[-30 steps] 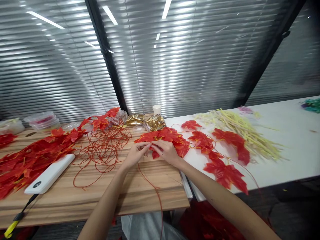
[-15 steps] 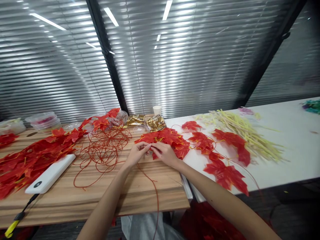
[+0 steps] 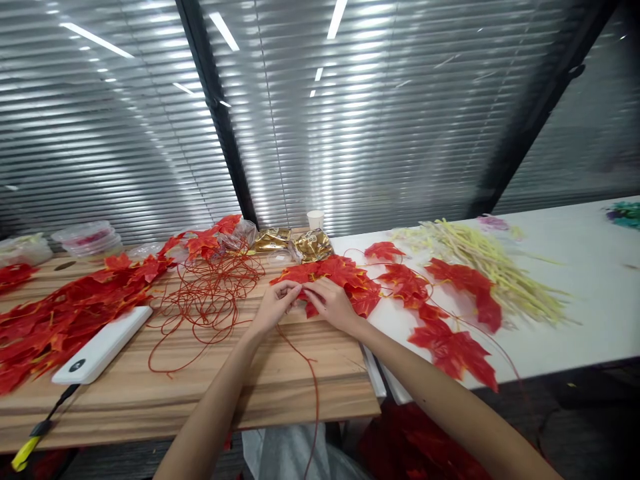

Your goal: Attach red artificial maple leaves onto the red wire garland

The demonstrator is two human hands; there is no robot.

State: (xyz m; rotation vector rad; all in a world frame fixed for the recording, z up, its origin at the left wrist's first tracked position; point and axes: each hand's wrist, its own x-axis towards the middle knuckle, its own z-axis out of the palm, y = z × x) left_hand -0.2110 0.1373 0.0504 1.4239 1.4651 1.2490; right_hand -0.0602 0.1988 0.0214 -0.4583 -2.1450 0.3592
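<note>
My left hand (image 3: 276, 304) and my right hand (image 3: 331, 304) meet fingertip to fingertip above the wooden table, both closed in a pinch. Thin red cord (image 3: 314, 381) runs out from under the fingers and hangs over the front edge; the exact spot being pinched is mostly hidden. Right behind the hands lies a cluster of red artificial maple leaves (image 3: 345, 272), partly covered by my right hand. More maple leaves (image 3: 406, 283) are strung along cord to the right. A loose tangle of red cord (image 3: 213, 283) lies left of my left hand.
A white power bank (image 3: 103, 348) with a cable lies beside a long heap of red leaves (image 3: 65, 313). Gold foil packets (image 3: 313, 245) and a paper cup (image 3: 315, 219) stand behind. Yellow strips (image 3: 493, 267) spread over the white table (image 3: 595, 293). Plastic tubs (image 3: 85, 239) sit back left.
The fingers of both hands have shifted very slightly while staying pinched together. Leaves, cord and the other things lie as before; the view moved a little.
</note>
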